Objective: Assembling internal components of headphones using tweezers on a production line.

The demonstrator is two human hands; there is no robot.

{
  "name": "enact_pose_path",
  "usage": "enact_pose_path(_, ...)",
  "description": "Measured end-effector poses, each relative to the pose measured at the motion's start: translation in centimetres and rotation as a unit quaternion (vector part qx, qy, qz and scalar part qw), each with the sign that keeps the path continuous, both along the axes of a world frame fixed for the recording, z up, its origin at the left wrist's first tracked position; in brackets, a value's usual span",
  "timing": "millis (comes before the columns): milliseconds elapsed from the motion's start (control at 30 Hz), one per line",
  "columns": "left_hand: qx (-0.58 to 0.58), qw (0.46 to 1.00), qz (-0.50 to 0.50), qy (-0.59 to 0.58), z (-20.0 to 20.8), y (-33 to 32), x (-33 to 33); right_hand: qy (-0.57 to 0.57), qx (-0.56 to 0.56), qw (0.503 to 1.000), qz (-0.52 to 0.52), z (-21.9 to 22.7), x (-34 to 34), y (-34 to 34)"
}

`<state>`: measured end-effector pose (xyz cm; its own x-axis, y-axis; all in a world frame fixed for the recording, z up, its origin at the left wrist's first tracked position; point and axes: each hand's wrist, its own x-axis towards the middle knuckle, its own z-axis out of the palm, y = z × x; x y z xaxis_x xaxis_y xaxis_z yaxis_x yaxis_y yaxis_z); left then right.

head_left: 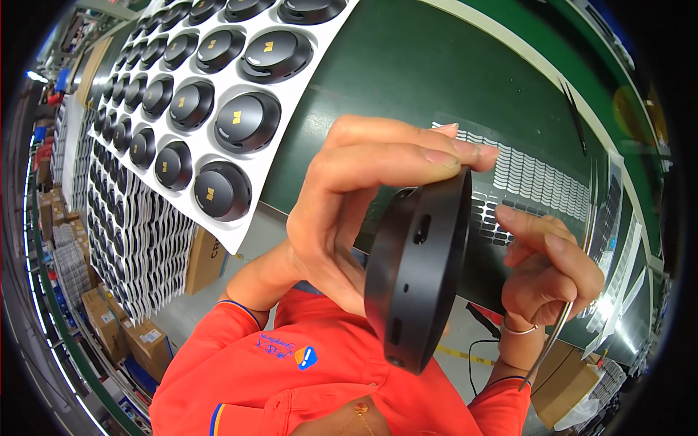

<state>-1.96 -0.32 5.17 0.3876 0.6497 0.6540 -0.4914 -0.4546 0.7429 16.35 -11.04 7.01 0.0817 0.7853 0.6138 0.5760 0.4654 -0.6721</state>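
The left hand (352, 166) grips a round black housing (418, 272) on edge before the red shirt (349, 356); the right hand (554, 269), half-curled, holds a thin metal tool (555, 332). A loosened left grip could drop the housing.

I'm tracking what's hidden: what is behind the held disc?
Past the edges of the held disc show the red shirt, green table and a grid sheet. Whatever lies directly behind it is covered.

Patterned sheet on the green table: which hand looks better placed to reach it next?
Probably the right hand: a finger points toward the sheet and it holds only a slim metal tool; the left hand is occupied gripping a round black device.
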Motion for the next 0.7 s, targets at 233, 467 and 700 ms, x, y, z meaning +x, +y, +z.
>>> enact_pose_path(233, 0.079, 0.992, 0.032, 0.095, 1.5, 1.1, -3.3, -0.214, -0.076, 0.962, -0.153, -0.2, -0.3, 3.0)
enact_pose_path(467, 0.11, 0.937, 0.111, 0.313, 8.6, 1.6, -14.6, -0.369, -0.305, 0.848, -0.227, -0.1, -0.7, 0.7)
enact_pose_path(700, 0.349, 0.721, 0.399, 0.445, 12.8, 24.2, -22.5, -0.251, -0.351, 0.874, -0.223, 0.0, -0.5, 1.6)
